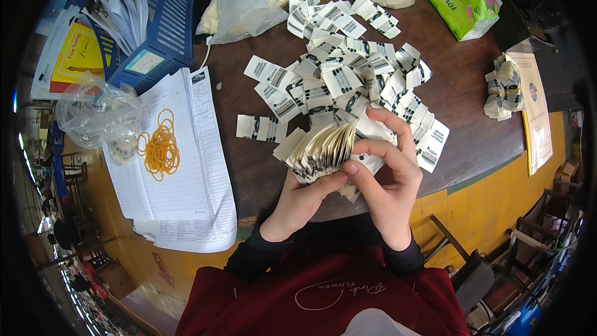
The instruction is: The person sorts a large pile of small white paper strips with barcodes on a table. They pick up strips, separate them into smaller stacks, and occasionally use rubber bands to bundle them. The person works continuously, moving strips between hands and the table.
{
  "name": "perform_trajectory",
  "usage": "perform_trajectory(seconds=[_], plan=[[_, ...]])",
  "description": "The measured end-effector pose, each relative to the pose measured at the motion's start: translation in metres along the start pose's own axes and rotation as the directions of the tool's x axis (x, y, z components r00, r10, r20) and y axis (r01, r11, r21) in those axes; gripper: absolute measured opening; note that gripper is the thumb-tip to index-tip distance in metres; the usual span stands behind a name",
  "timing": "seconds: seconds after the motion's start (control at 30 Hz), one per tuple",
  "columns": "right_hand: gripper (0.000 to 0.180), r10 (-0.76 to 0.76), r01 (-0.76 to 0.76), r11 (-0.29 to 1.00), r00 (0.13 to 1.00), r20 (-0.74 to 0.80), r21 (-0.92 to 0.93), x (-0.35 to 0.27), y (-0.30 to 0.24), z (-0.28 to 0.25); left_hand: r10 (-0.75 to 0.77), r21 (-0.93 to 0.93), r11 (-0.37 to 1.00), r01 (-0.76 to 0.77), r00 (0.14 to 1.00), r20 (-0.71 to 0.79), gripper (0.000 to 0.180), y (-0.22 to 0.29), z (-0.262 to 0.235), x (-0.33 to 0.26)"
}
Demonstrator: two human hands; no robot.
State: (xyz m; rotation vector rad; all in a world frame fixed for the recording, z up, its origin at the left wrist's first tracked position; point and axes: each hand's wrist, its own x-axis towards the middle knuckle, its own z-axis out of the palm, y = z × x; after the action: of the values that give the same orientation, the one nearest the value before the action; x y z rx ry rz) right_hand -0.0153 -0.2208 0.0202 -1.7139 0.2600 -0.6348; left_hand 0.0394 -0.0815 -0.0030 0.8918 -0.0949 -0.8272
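Note:
A thick fanned stack of white printed labels (320,149) is held over the table's near edge. My left hand (305,202) wraps it from below and the left, thumb across its near side. At the stack's right end, my right hand (392,180) pinches with its thumb and bent index finger, and its other fingers curl above. Whether a single label sits in that pinch is hard to make out. Just beyond both hands spreads a loose heap of the same labels (345,81), some overlapping and some lying flat.
On the left, orange rubber bands (160,149) lie on an open notebook (199,174), beside a clear plastic bag (99,112) and a blue file basket (165,31). Plastic bags (245,6) and a green tissue pack (460,0) stand at the back. Bundled labels (504,90) rest far right.

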Motion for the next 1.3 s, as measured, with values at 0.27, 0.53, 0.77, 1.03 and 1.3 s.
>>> perform_trajectory(seconds=[0.27,0.53,0.77,1.03,1.3], plan=[[0.020,0.025,-0.024,0.998,1.000,-0.006,0.052,0.0000,0.0009,0.0005,0.026,-0.033,0.999,-0.026,1.000,0.006,0.045,-0.0004,0.0011,0.0014],[0.018,-0.028,0.025,0.997,0.999,-0.041,-0.067,-0.0013,-0.0013,0.0019,0.070,0.151,0.986,-0.066,0.997,-0.016,0.039,-0.0005,0.0007,0.0001],[0.015,-0.109,0.102,0.989,0.992,-0.059,-0.110,0.0009,0.0012,0.0026,0.058,0.120,0.991,-0.056,0.998,-0.013,0.037,-0.0001,0.0007,0.0004],[0.009,0.009,-0.010,0.998,1.000,-0.024,-0.059,-0.0016,-0.0036,0.0034,0.035,0.029,0.999,-0.036,0.999,0.008,0.045,-0.0019,-0.0026,0.0019],[0.014,-0.025,0.024,0.997,1.000,-0.010,-0.075,-0.0028,-0.0027,-0.0003,-0.076,-0.147,0.986,0.080,0.996,0.038,0.054,0.0004,-0.0029,-0.0043]])
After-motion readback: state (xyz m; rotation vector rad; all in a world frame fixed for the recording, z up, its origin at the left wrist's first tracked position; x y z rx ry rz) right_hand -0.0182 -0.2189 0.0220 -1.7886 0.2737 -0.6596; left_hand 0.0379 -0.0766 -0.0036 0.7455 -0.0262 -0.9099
